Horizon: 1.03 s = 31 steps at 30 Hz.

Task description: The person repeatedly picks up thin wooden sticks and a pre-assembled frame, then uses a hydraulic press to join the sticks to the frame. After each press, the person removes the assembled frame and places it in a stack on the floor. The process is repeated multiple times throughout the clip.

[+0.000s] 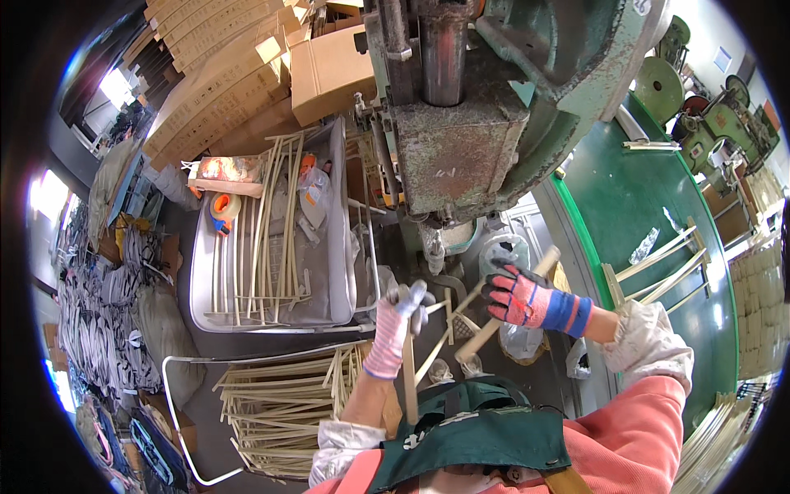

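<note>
My left hand [395, 328], in a pink-and-white glove with grey fingertips, is closed around a pale wooden slat [410, 379] that hangs down toward my apron. Thinner slats [433, 356] cross at an angle beside it; whether they are joined to it I cannot tell. To the right, my right hand [527, 298], in a red-and-blue glove with dark fingertips, closes on a thick wooden stick [480, 342]. That stick slants from upper right to lower left, its middle covered by the hand. Above both hands stands the worn green press [465, 156].
A grey-white tub [341, 230] at left holds wooden slat frames [280, 222] and a tape roll [224, 206]. In front of it, a wire rack [171, 403] carries stacked frames [284, 403]. At right runs a green conveyor table [613, 185] with frames [666, 272]. Cartons [329, 74] are piled behind.
</note>
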Available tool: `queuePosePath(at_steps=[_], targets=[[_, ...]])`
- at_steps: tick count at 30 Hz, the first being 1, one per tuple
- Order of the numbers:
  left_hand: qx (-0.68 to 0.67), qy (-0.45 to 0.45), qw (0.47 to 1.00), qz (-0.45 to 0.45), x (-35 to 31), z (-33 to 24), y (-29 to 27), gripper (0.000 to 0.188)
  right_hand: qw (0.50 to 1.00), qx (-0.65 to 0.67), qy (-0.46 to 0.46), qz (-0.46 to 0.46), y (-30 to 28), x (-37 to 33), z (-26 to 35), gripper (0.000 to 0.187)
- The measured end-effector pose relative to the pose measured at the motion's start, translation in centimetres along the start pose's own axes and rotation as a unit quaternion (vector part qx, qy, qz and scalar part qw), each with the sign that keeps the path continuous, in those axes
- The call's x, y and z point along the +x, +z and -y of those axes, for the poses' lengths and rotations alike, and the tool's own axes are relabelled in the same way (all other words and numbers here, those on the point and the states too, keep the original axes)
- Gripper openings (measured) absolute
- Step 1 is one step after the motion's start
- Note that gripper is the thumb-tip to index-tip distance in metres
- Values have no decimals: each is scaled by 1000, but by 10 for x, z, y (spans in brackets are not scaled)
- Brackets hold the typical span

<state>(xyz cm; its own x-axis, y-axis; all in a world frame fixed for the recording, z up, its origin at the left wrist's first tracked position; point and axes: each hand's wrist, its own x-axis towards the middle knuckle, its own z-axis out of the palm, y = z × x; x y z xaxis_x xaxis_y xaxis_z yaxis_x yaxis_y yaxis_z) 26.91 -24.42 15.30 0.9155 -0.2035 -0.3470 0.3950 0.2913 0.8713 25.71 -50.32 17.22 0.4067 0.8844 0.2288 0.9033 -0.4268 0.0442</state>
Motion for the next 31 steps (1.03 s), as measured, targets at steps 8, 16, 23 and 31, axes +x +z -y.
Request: queuePosePath(at_steps=[8, 16, 23, 31], targets=[[136, 40, 990, -15, 57, -9, 32, 25, 954, 116, -272, -52, 66, 48, -33, 19], [155, 56, 986, 16, 57, -20, 32, 17, 917, 118, -371, -84, 65, 82, -49, 23], [42, 51, 998, 10, 72, -3, 33, 15, 919, 128, -354, -116, 64, 74, -61, 22], [7, 31, 999, 0, 72, 0, 38, 16, 866, 376, 252, -214, 133, 6, -124, 24]])
